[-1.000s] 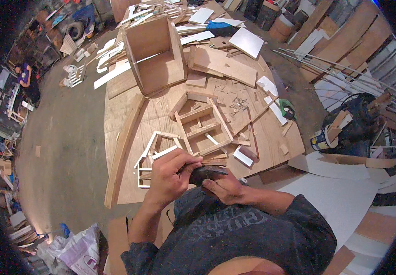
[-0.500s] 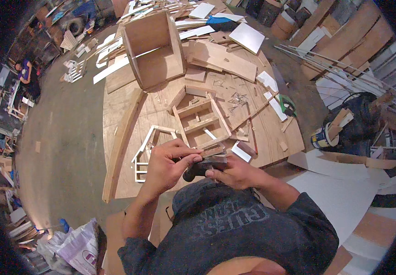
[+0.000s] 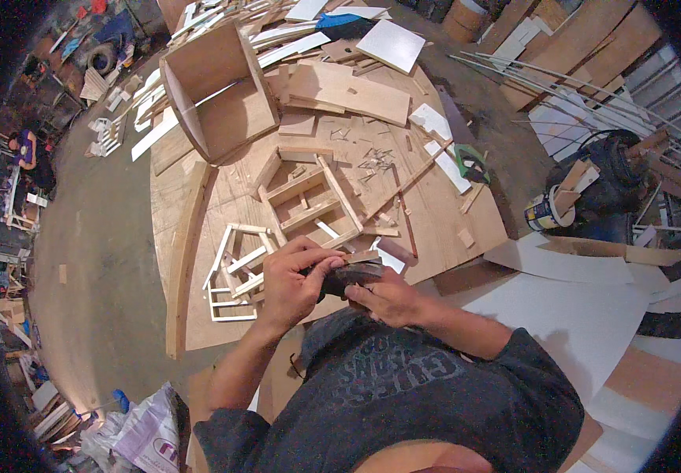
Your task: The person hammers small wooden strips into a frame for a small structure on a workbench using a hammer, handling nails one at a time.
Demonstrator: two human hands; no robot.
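Observation:
Close to my body, my left hand (image 3: pixel 293 280) pinches a small wooden strip (image 3: pixel 362 257) against a dark hand tool (image 3: pixel 352 275). My right hand (image 3: pixel 384 302) grips that tool from the right, its thumb on the near side; the tool's exact kind is unclear. Just beyond them on the plywood worktop (image 3: pixel 458 221) lie a wooden frame with compartments (image 3: pixel 320 205) and small white-edged house-shaped frames (image 3: pixel 226 311). Loose nails or pins (image 3: pixel 376 162) are scattered to the right, beside thin wooden strips.
An open plywood box (image 3: pixel 230 118) stands at the back among piled boards and white offcuts (image 3: pixel 388 47). A long timber (image 3: pixel 186 252) lies along the left edge. A bucket with scraps (image 3: pixel 549 209) is at right, white sheets (image 3: pixel 561 323) below it. A person (image 3: pixel 25 150) is at far left.
My hands have shifted slightly, and the wooden strip shows more clearly above the dark tool. The whole view has turned a little, moving the bench leftward in the picture.

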